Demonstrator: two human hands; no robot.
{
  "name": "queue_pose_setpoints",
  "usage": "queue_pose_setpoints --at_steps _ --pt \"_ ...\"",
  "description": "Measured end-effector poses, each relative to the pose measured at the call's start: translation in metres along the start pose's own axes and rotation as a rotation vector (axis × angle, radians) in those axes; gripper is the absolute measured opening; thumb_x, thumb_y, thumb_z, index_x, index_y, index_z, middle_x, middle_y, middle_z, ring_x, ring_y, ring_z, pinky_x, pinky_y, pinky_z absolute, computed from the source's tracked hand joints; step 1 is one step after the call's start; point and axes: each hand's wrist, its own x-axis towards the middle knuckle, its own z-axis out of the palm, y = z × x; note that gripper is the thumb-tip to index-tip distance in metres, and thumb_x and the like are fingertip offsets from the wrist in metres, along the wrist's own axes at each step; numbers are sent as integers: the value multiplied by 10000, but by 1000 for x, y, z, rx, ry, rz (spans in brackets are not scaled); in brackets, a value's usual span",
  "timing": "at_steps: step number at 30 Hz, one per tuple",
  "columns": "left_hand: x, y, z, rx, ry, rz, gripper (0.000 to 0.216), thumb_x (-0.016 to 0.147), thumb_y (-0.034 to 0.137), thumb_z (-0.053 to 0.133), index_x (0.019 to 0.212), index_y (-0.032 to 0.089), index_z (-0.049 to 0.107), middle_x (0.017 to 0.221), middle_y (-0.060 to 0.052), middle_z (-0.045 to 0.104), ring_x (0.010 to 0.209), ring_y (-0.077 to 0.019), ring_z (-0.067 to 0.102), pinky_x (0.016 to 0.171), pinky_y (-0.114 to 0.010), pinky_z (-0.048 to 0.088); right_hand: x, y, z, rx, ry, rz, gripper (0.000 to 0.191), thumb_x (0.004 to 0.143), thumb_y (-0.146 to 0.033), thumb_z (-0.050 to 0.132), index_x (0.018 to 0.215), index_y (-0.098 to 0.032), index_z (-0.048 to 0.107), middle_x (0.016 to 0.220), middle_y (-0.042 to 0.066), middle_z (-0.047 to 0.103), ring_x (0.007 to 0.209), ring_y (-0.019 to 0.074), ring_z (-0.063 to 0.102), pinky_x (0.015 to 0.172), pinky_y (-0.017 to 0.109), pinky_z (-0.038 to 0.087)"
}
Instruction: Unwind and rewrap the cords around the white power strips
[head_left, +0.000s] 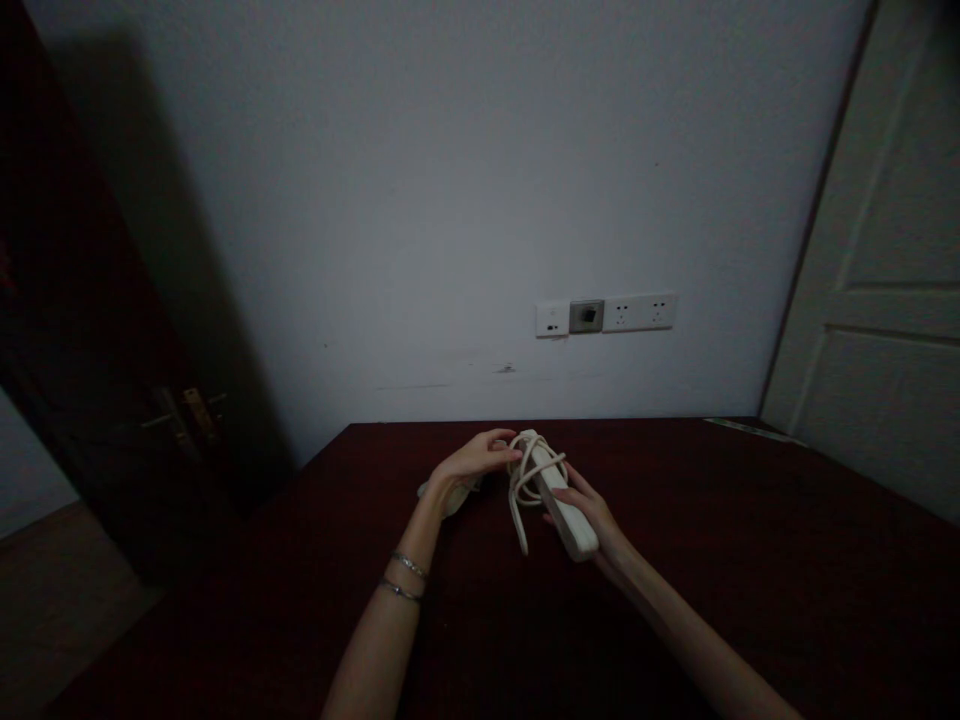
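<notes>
A white power strip (564, 500) is held above a dark red table (750, 540), with its pale cord (529, 478) wound in loops around its far end. My right hand (589, 508) is closed around the strip's body from below. My left hand (474, 460) reaches over from the left, its fingers pinching the cord loops at the strip's far end. Two thin bracelets sit on my left wrist (405, 576). A pale object (450, 495) lies on the table under my left hand; I cannot make out what it is.
A white wall rises just behind the table, with a row of wall sockets (606, 314) above it. A dark wooden door (97, 350) with a metal handle stands open at the left. A pale panelled door (877, 300) is at the right.
</notes>
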Motion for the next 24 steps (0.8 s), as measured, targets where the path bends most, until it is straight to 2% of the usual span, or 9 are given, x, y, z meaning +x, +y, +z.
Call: queue_pose_setpoints --at_steps 4,8,16,21,24 --pt "1 -1 -5 91 21 5 658 642 270 749 1221 91 494 871 -84 634 780 -150 591 742 -287 438 0 -1 -3 105 -60 40 663 651 -213 682 1273 -207 451 968 66 674 750 214 653 632 359 569" --pt "4 -4 -6 140 36 43 664 697 271 698 1282 98 436 843 -67 641 763 -145 591 724 -277 434 -1 -3 -4 171 -97 106 614 683 -218 648 1265 -218 452 945 70 682 737 215 661 632 340 560" --pt "1 2 4 242 112 142 614 801 292 564 1348 121 345 829 -62 637 710 -129 566 660 -252 421 -3 -5 -5 242 -69 178 581 729 -208 593 1290 -189 445 875 86 702 703 221 672 622 329 552" --pt "4 1 7 110 148 185 578 777 300 580 1292 136 373 749 -30 612 641 -115 547 604 -233 402 -4 -8 -6 290 -87 218 549 751 -206 562 1284 -135 448 849 110 707 722 237 678 650 346 551" --pt "9 -2 12 -27 123 213 534 753 323 595 1215 121 421 685 -12 592 632 -123 555 594 -232 402 -7 -10 -3 329 -103 261 517 782 -232 528 1270 -81 449 841 134 709 755 254 680 650 347 551"
